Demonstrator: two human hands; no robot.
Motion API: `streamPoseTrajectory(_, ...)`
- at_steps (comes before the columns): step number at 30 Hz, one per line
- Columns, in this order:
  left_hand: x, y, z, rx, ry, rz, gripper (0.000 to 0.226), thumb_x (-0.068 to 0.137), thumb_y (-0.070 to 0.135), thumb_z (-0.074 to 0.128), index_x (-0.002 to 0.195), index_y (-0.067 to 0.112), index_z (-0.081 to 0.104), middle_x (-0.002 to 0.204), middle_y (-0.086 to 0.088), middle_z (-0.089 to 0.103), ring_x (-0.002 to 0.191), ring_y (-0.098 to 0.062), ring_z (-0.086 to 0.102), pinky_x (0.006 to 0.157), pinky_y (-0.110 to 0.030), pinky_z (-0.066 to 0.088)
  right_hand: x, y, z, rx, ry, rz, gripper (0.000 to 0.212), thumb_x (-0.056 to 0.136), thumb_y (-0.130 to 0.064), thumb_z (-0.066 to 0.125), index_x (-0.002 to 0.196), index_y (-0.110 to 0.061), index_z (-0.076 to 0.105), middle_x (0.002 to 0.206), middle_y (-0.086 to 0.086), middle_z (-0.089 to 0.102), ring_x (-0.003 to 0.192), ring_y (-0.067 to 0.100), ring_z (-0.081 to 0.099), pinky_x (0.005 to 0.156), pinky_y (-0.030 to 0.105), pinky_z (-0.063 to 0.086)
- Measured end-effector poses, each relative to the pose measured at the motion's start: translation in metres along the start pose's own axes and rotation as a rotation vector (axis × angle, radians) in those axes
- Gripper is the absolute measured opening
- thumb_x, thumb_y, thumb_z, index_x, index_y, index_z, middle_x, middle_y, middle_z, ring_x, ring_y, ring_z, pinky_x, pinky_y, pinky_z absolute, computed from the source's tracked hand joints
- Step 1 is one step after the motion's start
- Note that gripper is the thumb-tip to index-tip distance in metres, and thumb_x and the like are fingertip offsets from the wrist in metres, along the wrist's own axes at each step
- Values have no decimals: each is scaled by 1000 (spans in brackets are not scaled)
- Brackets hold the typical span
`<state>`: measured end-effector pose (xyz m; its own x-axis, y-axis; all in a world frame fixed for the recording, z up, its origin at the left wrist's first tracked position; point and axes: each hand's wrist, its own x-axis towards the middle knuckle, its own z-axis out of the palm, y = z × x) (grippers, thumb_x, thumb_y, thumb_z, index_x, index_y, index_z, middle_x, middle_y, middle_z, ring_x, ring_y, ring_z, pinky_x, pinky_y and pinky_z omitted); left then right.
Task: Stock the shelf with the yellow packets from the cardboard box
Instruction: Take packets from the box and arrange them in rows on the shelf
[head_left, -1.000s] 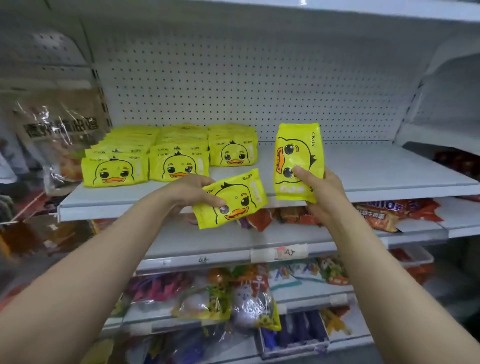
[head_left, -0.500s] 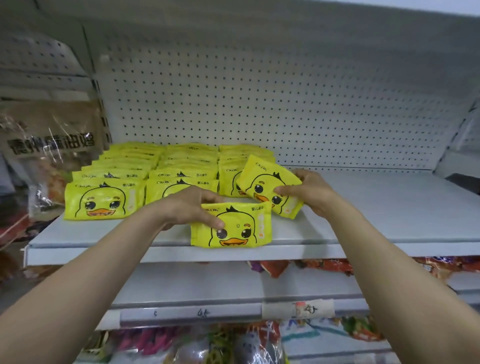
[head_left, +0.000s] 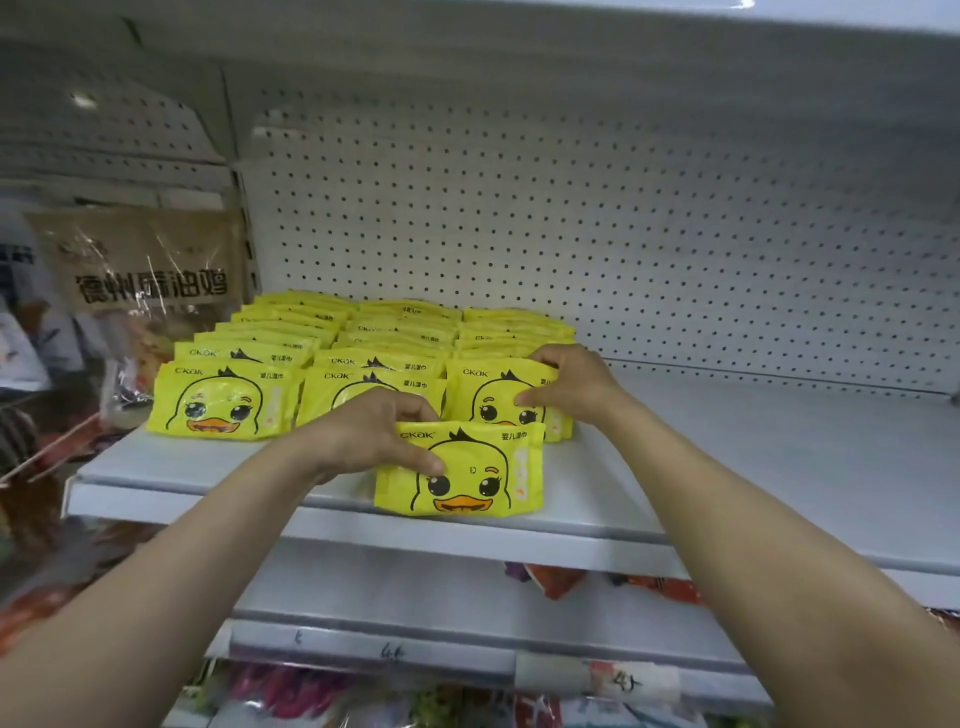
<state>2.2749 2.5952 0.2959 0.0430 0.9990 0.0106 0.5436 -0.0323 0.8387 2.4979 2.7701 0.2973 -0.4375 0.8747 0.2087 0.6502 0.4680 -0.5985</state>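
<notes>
- Shelf (head_left: 779, 467), white, holds three rows of yellow packets (head_left: 332, 358) at its left; right part bare.
- Left hand (head_left: 363, 431) pinches loose packet (head_left: 460, 470) by its top-left corner; packet stands near shelf front edge, ahead of rows.
- Right hand (head_left: 566, 384) clamps front packet of right row (head_left: 493, 395), fingers over its top, thumb on its face.
- Cardboard box not in view.
- Judgement: seat right packet upright and flush with its row, then slide loose one back squarely, duck face forward.
</notes>
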Motion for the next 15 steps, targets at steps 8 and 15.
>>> streamPoseTrajectory(8,11,7,9,8,65,-47,40,61,22,91,94,24,69,116,7,66,117,-9,55,103,-32,41,0,0,0,-343,163,-120,61,70,-46,83,125,-29,60,121,1,58,120,20,45,90,33,41)
streamPoseTrajectory(15,24,18,10,-16,135,18,32,64,16,89,91,19,71,98,6,68,97,-8,60,85,-23,44,-42,-51,-21,149,-222,-177,36,77,-44,80,107,-29,69,94,-10,72,89,1,66,81,23,53)
